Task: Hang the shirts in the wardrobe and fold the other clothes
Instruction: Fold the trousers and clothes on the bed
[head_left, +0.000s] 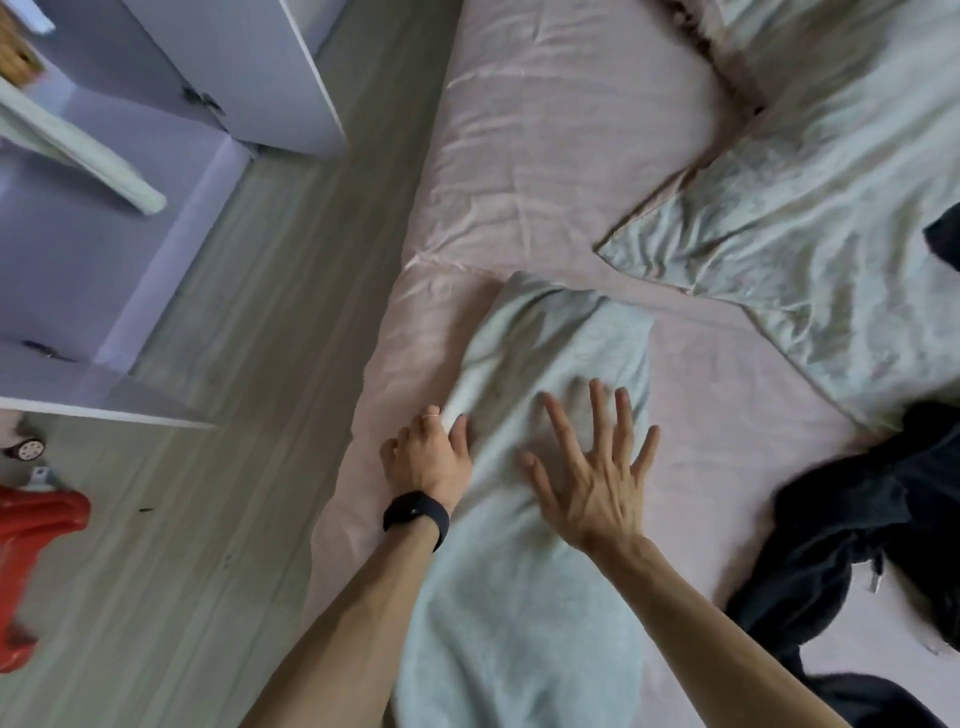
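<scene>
- At the lower left edge of the frame a red plastic object (36, 525) lies on the floor, with a small wheel (28, 449) just above it.
- The upper left holds the wardrobe (130, 234), pale lilac inside, its door (291, 67) swung open. A light garment (78, 150) hangs within.
- A strip of grey wood floor (234, 364) runs between the wardrobe and the bed.
- The bed (545, 156), under a creased pink sheet, fills the middle and right of the frame.
- The left hand (426, 457), with a ring on one finger and a black wristband (415, 517), sits at the bed's near edge. Its fingers curl round a fold at the left side of the pale green garment (519, 597).
- That garment lies lengthwise on the sheet, from the bottom centre up to mid-frame, its far end rumpled.
- The right hand (592, 483) lies flat on the garment just beside the left, fingers straight and spread wide, gripping nothing.
- A pale green pillow (805, 234) rests in the upper right.
- Dark clothes (857, 561) lie heaped at the lower right, apart from the garment.
</scene>
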